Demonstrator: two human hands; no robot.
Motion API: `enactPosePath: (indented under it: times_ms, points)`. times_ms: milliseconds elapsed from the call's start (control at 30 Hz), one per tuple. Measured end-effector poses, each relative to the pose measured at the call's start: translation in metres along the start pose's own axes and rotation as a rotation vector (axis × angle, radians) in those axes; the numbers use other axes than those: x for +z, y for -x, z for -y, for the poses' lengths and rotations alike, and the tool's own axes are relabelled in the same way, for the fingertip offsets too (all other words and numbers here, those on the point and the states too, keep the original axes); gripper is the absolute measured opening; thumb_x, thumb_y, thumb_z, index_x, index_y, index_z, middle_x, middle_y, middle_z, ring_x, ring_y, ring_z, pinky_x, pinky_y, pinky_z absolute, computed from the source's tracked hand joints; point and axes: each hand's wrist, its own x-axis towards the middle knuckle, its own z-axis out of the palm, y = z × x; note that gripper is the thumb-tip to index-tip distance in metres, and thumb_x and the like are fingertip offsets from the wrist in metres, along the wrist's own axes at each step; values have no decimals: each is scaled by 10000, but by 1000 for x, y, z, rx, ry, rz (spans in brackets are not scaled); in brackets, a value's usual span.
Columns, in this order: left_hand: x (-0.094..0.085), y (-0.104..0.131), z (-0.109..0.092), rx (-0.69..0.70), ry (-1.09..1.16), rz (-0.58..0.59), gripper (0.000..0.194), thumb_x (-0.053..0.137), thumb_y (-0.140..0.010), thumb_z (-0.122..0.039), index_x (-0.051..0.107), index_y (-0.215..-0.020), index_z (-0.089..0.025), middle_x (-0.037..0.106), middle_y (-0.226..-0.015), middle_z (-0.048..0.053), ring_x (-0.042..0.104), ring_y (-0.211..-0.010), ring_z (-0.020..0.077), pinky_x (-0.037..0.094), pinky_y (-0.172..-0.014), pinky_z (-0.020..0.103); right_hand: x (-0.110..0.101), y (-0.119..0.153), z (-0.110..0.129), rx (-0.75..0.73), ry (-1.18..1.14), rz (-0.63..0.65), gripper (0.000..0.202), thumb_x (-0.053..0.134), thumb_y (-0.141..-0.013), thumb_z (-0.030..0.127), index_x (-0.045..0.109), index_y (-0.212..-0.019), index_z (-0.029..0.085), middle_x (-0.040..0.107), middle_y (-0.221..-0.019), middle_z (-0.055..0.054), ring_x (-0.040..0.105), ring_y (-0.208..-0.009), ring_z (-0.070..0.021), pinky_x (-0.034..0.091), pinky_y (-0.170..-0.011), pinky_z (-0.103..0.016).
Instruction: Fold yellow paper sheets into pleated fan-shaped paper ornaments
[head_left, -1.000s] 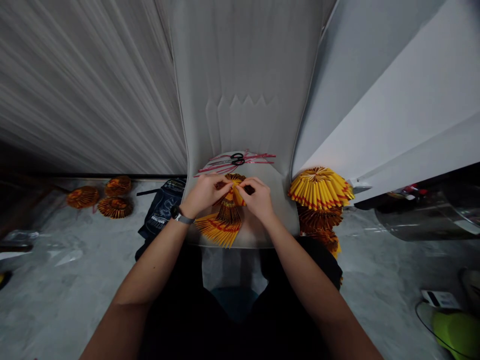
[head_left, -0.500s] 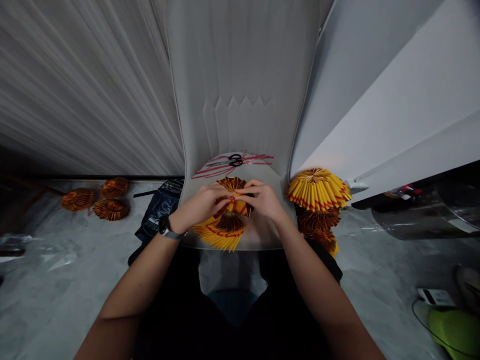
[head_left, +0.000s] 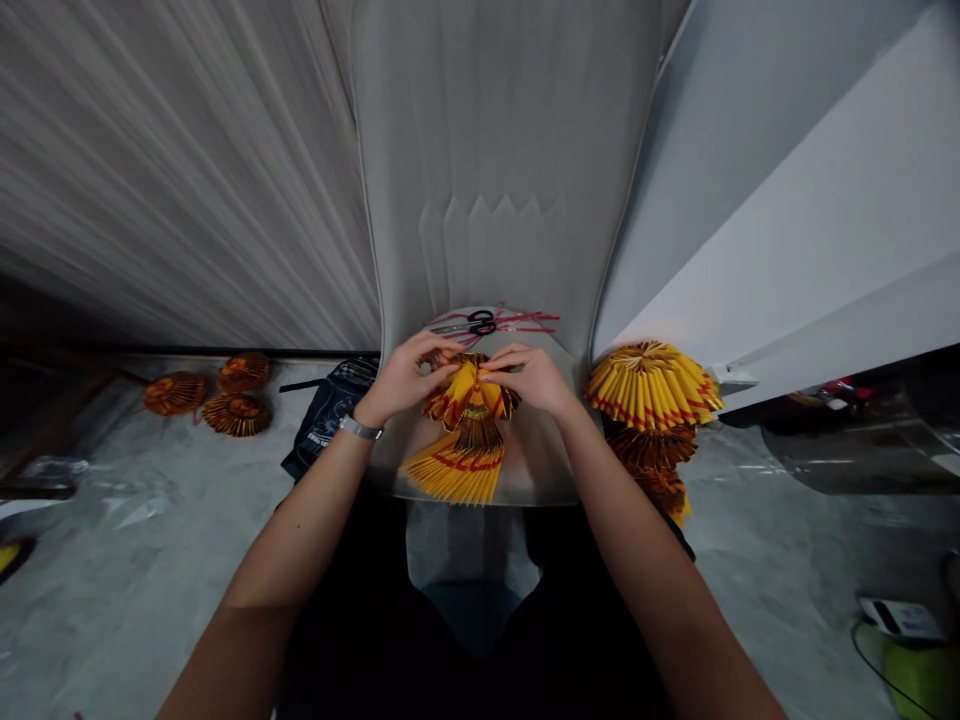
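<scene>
A pleated yellow, red and gold paper fan piece lies on the seat of the grey chair, its lower part spread toward me. My left hand pinches the upper left of the folded paper, thumb and fingers close together. From the other side my right hand grips the paper near its upper middle, fingertips pressed on it. Just beyond the hands, black-handled scissors lie among thin red-pink strips on the seat.
Stacked pleated paper pieces stand right of the chair. Several round pleated pieces lie on the floor at left. A dark printed bag leans beside the chair. A white wall bounds the right side.
My hands have drawn apart slightly, the left one lifting outward, so more of the yellow paper between them shows. The whole view has shifted a little, moving the scene rightward.
</scene>
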Motion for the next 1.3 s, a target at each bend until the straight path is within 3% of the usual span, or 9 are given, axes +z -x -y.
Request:
enactPosePath:
  times_ms: [67, 133, 233, 400, 600, 800, 1033, 1300]
  points:
    - [-4, 6, -2, -47, 0, -61, 400, 753, -863, -358, 682, -1231, -218, 670, -1118, 91, 643, -952, 182, 541, -825, 315, -1, 2, -1, 6, -6, -13, 270, 857, -719, 468, 833, -910, 279, 728, -931, -46, 666, -822, -181, 545, -793, -347]
    - [-5, 12, -4, -72, -31, -33, 424, 760, -856, -397, 677, -1234, -223, 674, -1191, 100, 644, -1050, 205, 539, -849, 324, -1, 6, -2, 6, -22, -8, 267, 858, -718, 472, 832, -904, 282, 726, -931, -47, 667, -827, -183, 547, -799, -355]
    - [1, 19, -9, 11, -92, 15, 424, 810, -805, -417, 707, -1161, -211, 685, -1183, 100, 636, -1121, 231, 532, -941, 377, -1, 10, -1, 8, -44, -7, 248, 862, -719, 456, 831, -900, 289, 714, -933, -45, 665, -822, -179, 544, -814, -364]
    - [16, 27, -14, 90, -126, -16, 169, 677, -937, -303, 763, -1063, -231, 726, -1070, 77, 668, -1031, 205, 525, -957, 389, 0, 14, 4, -3, -49, 2, 220, 862, -729, 431, 829, -902, 299, 713, -924, -37, 658, -827, -176, 539, -843, -369]
    - [23, 28, -17, 75, -148, -81, 168, 659, -948, -276, 790, -1049, -250, 748, -1020, 67, 688, -970, 203, 550, -899, 382, 0, 16, 3, -22, -54, 5, 207, 859, -736, 427, 829, -899, 303, 712, -909, -34, 653, -824, -174, 533, -839, -368]
    - [31, 20, -8, 51, 4, -64, 196, 628, -965, -306, 794, -1046, -238, 745, -1188, 84, 691, -1129, 217, 547, -1023, 414, 3, 14, 1, 12, -134, -15, 248, 871, -695, 480, 831, -858, 297, 701, -917, -37, 647, -791, -161, 537, -792, -344]
    - [38, 16, -2, -155, 234, -79, 280, 704, -889, -441, 772, -996, -190, 768, -1146, 99, 727, -1101, 243, 575, -1016, 418, 4, 10, -2, 11, -162, 4, 276, 879, -669, 503, 830, -827, 282, 701, -895, -38, 646, -798, -164, 530, -808, -348]
    - [27, 12, -4, -92, 187, 23, 233, 722, -882, -421, 810, -976, -226, 766, -1155, 74, 703, -1159, 249, 522, -1101, 446, 3, 13, 3, 31, -96, -33, 303, 876, -662, 488, 793, -791, 227, 711, -842, -34, 636, -759, -168, 513, -725, -322]
